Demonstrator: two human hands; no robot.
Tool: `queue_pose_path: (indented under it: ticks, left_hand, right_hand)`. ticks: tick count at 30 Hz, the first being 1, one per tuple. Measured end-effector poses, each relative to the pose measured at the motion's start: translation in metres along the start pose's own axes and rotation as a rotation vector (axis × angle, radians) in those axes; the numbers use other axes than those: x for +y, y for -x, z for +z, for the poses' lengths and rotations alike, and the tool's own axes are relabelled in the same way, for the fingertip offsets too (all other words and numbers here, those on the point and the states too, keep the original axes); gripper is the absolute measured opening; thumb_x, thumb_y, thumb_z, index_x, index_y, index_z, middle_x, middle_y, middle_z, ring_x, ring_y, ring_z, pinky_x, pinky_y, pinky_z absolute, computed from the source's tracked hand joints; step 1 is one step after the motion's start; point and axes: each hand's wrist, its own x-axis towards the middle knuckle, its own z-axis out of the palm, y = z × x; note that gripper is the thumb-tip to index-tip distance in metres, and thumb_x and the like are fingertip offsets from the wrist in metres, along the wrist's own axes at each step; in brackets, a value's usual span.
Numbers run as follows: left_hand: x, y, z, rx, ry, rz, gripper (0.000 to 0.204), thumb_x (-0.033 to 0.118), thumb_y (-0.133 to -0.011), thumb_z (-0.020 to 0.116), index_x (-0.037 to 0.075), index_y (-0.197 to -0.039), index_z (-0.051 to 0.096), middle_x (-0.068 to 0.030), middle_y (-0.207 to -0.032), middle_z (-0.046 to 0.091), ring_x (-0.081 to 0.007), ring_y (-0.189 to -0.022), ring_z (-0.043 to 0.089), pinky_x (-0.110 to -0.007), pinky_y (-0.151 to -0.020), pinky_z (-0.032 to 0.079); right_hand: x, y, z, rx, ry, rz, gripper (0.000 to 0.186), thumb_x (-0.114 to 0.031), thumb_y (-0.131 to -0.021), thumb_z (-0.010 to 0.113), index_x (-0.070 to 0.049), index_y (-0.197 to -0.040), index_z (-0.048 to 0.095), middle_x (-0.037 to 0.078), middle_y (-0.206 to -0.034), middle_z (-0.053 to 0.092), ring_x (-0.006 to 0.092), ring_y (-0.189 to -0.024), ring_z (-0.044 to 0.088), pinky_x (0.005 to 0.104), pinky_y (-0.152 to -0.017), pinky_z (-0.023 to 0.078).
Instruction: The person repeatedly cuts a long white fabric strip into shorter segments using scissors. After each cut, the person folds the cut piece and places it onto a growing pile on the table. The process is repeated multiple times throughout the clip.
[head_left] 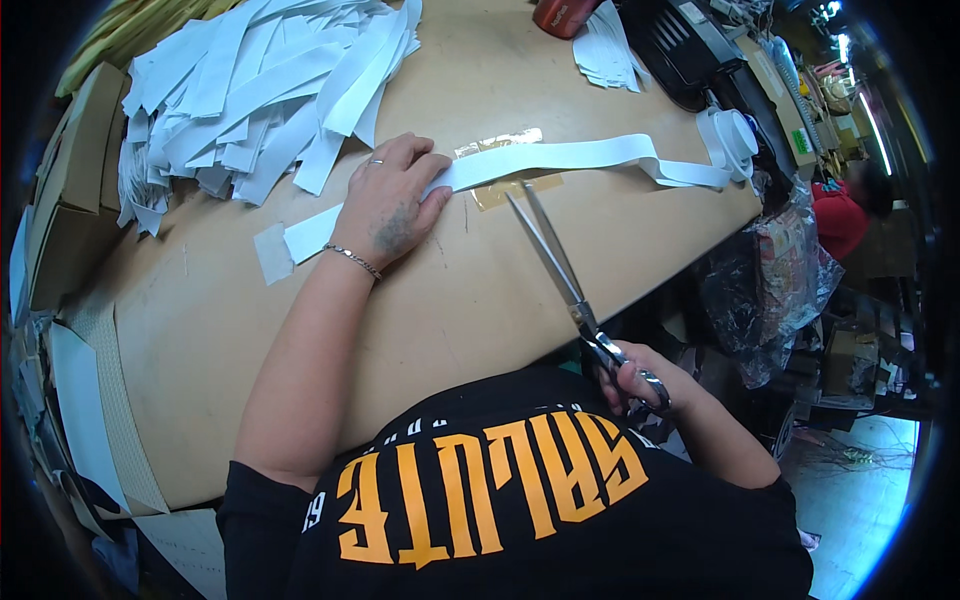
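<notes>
A long white strip (560, 156), like elastic or webbing, runs across the tan tabletop. Its left end (308, 236) lies by a pale square patch (272, 253) stuck to the table. My left hand (395, 195) rests over the strip with its fingers curled, holding it against the table; the strip comes out between thumb and forefinger. To the right, the strip leads with a fold to a white roll (728, 142). My right hand (635, 378) grips large metal scissors (560, 268) near the table's front edge. Their blades are parted, tips just below the strip, apart from it.
A big heap of cut white strips (260, 95) covers the far left, beside a cardboard box (82, 190). Tape pieces (515, 190) lie under the strip. At the far right are a smaller strip stack (607, 50), a red cylinder (565, 14) and a black device (685, 50).
</notes>
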Motion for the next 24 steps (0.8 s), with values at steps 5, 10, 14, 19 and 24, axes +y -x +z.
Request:
queue_pose_path:
  ticks: [5, 10, 14, 19, 24]
  left_hand:
    - [0.0, 0.0, 0.001, -0.007, 0.002, -0.015, 0.025, 0.018, -0.081, 0.063, 0.01, -0.104, 0.061, -0.0083, -0.116, 0.054, -0.0276, -0.112, 0.051, -0.041, -0.089, 0.044]
    - [-0.002, -0.001, 0.002, -0.013, 0.007, -0.013, 0.025, 0.019, -0.081, 0.063, 0.01, -0.104, 0.061, -0.0081, -0.116, 0.054, -0.0275, -0.111, 0.052, -0.04, -0.088, 0.044]
    - [0.0, -0.001, 0.0, -0.013, -0.013, -0.011, 0.025, 0.018, -0.081, 0.063, 0.01, -0.104, 0.06, -0.0082, -0.116, 0.055, -0.0274, -0.111, 0.052, -0.04, -0.088, 0.044]
    - [0.0, -0.002, 0.0, -0.036, 0.018, -0.028, 0.025, 0.019, -0.081, 0.062, 0.01, -0.105, 0.06, -0.0082, -0.117, 0.054, -0.0272, -0.113, 0.051, -0.041, -0.091, 0.043]
    - [0.001, -0.001, -0.001, -0.043, 0.009, -0.043, 0.025, 0.019, -0.081, 0.062, 0.011, -0.105, 0.06, -0.0081, -0.118, 0.054, -0.0273, -0.114, 0.05, -0.042, -0.092, 0.042]
  right_hand:
    - [-0.008, -0.015, 0.007, 0.03, 0.053, 0.053, 0.063, -0.071, -0.082, 0.045, -0.008, -0.081, 0.05, 0.001, -0.064, 0.054, 0.009, -0.06, 0.052, 0.0221, -0.055, 0.042]
    - [-0.013, -0.029, 0.012, 0.102, 0.049, 0.101, 0.063, -0.07, -0.083, 0.046, -0.007, -0.084, 0.051, 0.002, -0.063, 0.053, 0.01, -0.057, 0.051, 0.0235, -0.055, 0.042]
    - [-0.026, -0.042, 0.019, 0.138, 0.028, 0.132, 0.068, -0.073, -0.081, 0.046, -0.006, -0.084, 0.052, 0.002, -0.062, 0.052, 0.0098, -0.056, 0.05, 0.0235, -0.054, 0.042]
    - [-0.037, -0.057, 0.022, 0.164, 0.029, 0.128, 0.071, -0.076, -0.079, 0.044, -0.006, -0.083, 0.052, 0.002, -0.062, 0.05, 0.0097, -0.056, 0.051, 0.0233, -0.053, 0.043]
    - [-0.041, -0.063, 0.024, 0.19, 0.04, 0.132, 0.07, -0.076, -0.079, 0.044, -0.006, -0.079, 0.051, 0.003, -0.062, 0.05, 0.0101, -0.056, 0.051, 0.0229, -0.053, 0.043]
